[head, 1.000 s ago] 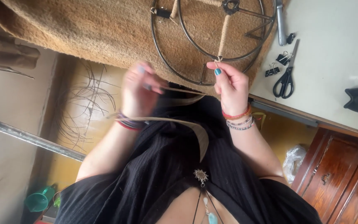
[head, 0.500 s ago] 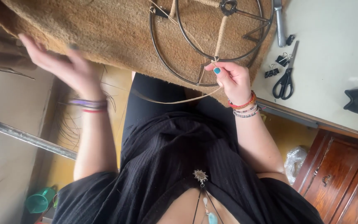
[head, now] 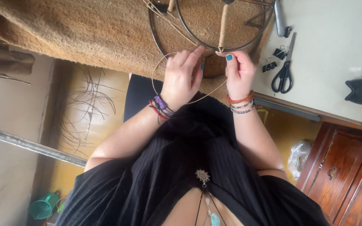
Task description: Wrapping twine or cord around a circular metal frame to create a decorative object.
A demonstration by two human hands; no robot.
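At the near edge of the brown woven mat (head: 84,33), we hold both hands side by side against the metal ring frame (head: 164,62). Our right hand (head: 237,73) has thumb and forefinger pinched together on the knot of tan fibre strand (head: 177,56) where the wrapped spoke (head: 223,25) meets the inner ring. Our left hand (head: 181,77) has its fingers curled together around the same strand just beside that knot; whether they clamp it fully we cannot tell. The strand leaves the hands as a slack loop hanging below the wrists.

Risk: we judge that the loop could snag on the bracelets or kink, and that any easing of the right-hand pinch would let the wrap loosen along the spoke.

Farther off, on the pale tabletop (head: 336,54), lie black scissors (head: 283,73) and binder clips (head: 273,60), well apart from the hands. Loose fibres (head: 86,102) lie on the floor.
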